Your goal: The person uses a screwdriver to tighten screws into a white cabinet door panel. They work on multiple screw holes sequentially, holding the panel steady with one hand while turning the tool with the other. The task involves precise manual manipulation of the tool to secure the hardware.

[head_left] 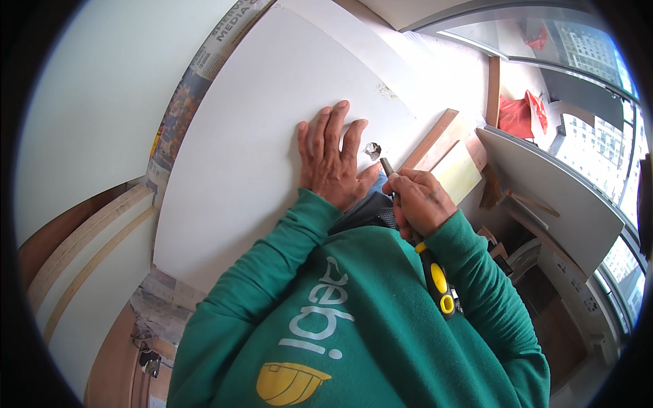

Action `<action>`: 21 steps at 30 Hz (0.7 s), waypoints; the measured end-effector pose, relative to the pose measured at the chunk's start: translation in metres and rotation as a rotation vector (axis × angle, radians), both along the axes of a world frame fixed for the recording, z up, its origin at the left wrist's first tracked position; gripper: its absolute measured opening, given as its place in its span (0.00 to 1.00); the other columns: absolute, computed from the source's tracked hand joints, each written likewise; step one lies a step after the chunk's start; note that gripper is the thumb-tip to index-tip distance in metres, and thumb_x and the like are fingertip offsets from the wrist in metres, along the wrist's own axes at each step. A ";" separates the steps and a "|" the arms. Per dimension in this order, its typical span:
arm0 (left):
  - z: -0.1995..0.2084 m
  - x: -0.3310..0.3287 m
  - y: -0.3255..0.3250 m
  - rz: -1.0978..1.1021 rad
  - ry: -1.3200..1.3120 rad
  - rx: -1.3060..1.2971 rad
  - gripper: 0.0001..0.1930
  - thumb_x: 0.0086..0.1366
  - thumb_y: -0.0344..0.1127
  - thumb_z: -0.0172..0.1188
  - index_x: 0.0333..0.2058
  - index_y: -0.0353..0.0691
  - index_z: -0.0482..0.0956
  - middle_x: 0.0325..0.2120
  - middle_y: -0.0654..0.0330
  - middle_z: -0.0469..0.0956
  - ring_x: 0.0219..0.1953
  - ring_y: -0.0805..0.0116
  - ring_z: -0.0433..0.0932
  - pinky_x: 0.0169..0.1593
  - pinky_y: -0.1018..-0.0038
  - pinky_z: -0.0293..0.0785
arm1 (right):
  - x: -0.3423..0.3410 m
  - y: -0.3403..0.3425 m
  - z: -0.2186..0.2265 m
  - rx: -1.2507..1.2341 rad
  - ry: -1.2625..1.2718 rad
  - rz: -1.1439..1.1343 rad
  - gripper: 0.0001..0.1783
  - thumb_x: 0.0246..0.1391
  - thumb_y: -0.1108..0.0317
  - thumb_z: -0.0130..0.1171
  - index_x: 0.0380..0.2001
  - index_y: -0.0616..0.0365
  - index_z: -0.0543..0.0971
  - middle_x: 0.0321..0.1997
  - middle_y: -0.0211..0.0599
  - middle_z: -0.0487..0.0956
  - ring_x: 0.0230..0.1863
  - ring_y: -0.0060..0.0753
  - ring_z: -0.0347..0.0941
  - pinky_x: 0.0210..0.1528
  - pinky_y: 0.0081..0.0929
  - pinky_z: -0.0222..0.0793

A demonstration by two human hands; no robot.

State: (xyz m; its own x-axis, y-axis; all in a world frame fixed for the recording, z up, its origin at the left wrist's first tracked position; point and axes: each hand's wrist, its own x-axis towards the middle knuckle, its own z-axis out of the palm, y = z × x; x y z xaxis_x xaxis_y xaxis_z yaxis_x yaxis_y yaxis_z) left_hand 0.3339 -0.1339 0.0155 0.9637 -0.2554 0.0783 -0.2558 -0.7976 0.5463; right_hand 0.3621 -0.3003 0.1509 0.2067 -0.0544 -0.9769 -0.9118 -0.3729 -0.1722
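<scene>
My left hand lies flat with spread fingers on a large white panel. Just right of its fingers is a rough-edged hole in the panel, near its right edge. My right hand is closed around the metal blade of what looks like a chisel. Its black and yellow handle points back toward my body, along my right forearm. The blade's end sticks out past my fingers, close below the hole. Farther up the panel's edge is a second chipped spot.
Printed paper runs along the panel's left side. Wooden strips and boards lie to the right, beside a leaning white board. A red bag is near the windows. More pale panels stand at the left.
</scene>
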 end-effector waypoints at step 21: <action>-0.010 -0.001 -0.003 0.016 -0.100 0.090 0.37 0.66 0.62 0.66 0.66 0.50 0.71 0.75 0.52 0.61 0.77 0.48 0.56 0.77 0.34 0.47 | -0.044 0.025 -0.043 -0.079 -0.587 0.410 0.16 0.73 0.64 0.49 0.38 0.66 0.80 0.30 0.53 0.79 0.33 0.57 0.80 0.36 0.51 0.75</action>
